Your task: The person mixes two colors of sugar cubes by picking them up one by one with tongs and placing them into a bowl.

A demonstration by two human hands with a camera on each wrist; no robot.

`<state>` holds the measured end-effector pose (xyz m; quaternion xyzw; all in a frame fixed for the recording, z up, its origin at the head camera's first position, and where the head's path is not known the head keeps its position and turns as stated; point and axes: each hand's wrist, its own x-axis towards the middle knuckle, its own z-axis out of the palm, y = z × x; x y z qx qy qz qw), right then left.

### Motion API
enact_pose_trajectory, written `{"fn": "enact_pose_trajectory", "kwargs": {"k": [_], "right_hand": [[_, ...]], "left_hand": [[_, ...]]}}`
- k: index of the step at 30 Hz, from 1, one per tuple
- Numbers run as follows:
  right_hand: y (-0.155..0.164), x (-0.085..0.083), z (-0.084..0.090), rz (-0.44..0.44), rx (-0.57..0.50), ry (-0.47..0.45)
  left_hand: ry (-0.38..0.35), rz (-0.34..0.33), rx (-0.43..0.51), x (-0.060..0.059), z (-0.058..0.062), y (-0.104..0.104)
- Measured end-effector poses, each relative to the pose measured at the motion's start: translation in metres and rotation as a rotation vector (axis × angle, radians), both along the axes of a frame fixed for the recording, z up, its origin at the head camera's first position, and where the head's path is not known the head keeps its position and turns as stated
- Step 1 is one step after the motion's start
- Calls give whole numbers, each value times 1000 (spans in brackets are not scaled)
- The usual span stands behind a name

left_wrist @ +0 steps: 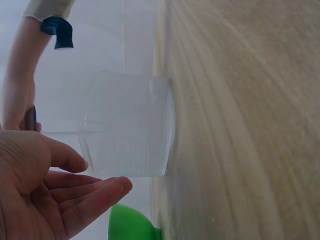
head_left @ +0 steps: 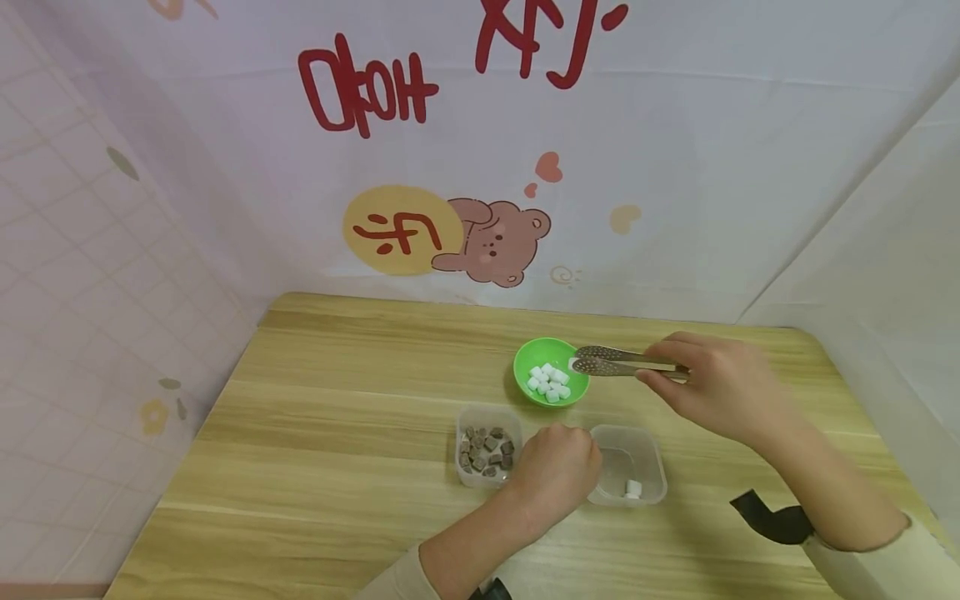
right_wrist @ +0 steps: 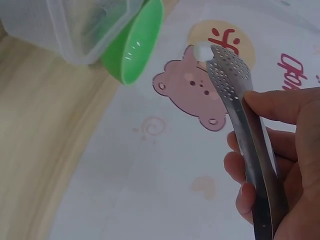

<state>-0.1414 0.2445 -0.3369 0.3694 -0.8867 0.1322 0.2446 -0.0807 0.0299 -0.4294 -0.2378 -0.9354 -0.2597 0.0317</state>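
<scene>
In my right hand (head_left: 716,379) I hold metal tongs (head_left: 611,363) with perforated tips, thumb on one arm and fingers round the other. A small white block (right_wrist: 203,51) sits at the tong tips, over the right edge of the green bowl (head_left: 525,392). Several similar white blocks (head_left: 551,382) lie in that bowl. My left hand (head_left: 557,467) is at the left side of a clear plastic container (head_left: 651,437); in the left wrist view its thumb and fingertips pinch around the rim. Inside this container lie white blocks (head_left: 633,489), near its front right corner.
Left of my left hand stands another clear container (head_left: 468,412) with several brown chunks (head_left: 487,450). Everything stands on a wood-grain table (head_left: 337,433). A white printed cloth (head_left: 675,167) hangs behind it, with more cloth at both sides.
</scene>
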Motion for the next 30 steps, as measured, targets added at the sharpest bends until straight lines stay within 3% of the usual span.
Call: {"fn": "enact_pose_trajectory", "kwargs": {"k": [6,11,20,30], "right_hand": [[-11,-12,-22,-21,-50,-41],[-13,-14,-30,-26,-61,-41],[5,-4,-11,-44,-49,-50],[32,7,8,6,51,-29]], "left_hand": [[3,2,-10,0,1,0],[3,17,-1,0,3,0],[-37,19,25,0,8,-1],[-45,14,45,-1,12,-3]]}}
